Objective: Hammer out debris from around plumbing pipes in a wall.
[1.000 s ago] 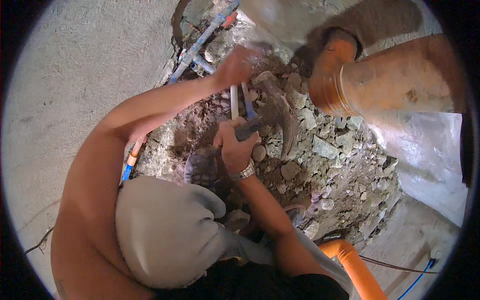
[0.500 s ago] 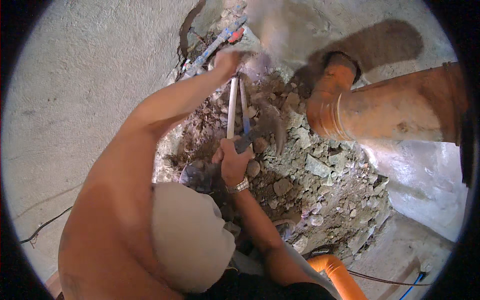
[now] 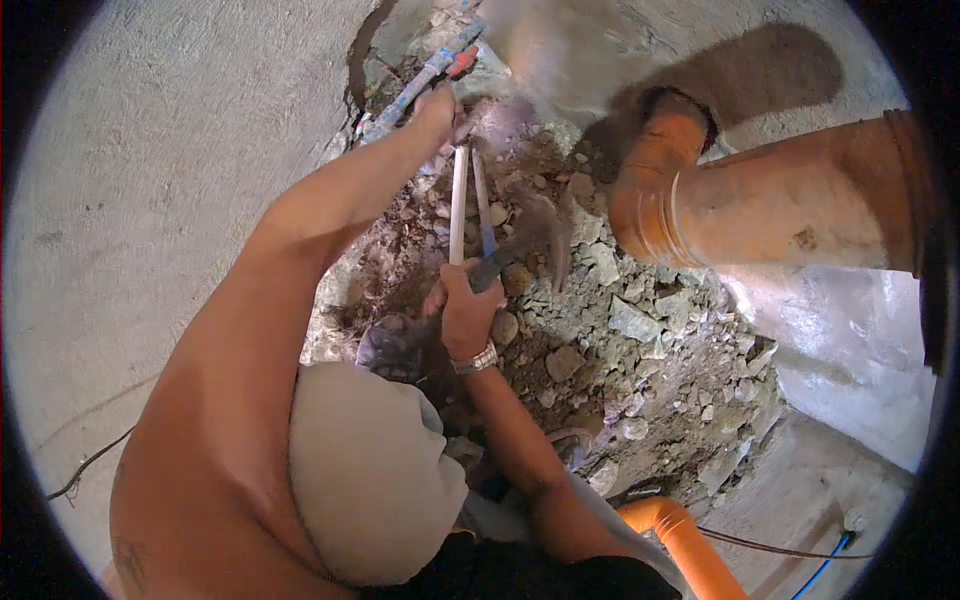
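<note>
Left hand [image 3: 440,105] reached farther up; right hand [image 3: 468,310] grips hammer [image 3: 530,240].

The hammer head [image 3: 548,235] is motion-blurred, and the left hand [image 3: 440,105] seems partly hidden behind rubble.

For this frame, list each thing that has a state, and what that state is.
Left hand: reaching up, grip on the top of the thin pipes.
Right hand: grip shut on the hammer handle.
Hammer: held over the rubble, head blurred.
Thin pipes: two side by side, exposed in the trench.
Large orange pipe: lying across the rubble, bare.
Rubble: loose, broken.
</note>
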A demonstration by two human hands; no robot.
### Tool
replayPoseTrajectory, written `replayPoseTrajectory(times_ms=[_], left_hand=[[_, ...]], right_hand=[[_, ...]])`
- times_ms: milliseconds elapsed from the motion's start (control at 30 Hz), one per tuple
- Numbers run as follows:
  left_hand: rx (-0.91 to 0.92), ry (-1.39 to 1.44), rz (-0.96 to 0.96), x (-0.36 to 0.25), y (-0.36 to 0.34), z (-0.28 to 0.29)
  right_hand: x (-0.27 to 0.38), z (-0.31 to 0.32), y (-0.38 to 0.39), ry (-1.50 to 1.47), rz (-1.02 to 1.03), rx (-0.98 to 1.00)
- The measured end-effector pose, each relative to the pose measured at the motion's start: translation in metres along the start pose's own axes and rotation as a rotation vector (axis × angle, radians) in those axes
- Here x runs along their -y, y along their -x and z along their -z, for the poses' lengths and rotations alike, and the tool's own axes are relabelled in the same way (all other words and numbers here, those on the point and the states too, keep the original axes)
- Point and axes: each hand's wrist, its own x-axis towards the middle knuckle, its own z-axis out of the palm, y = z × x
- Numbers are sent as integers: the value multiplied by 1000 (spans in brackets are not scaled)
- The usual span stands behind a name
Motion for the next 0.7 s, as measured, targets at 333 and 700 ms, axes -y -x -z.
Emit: replayPoseTrajectory(times_ms=[333,700], left_hand=[[52,-93,-211,28,30,-48],[785,-935,-902,40,66,-28]], right_hand=[[9,9,-11,-5,16,-60],[12,12,0,-20,-20,-139]])
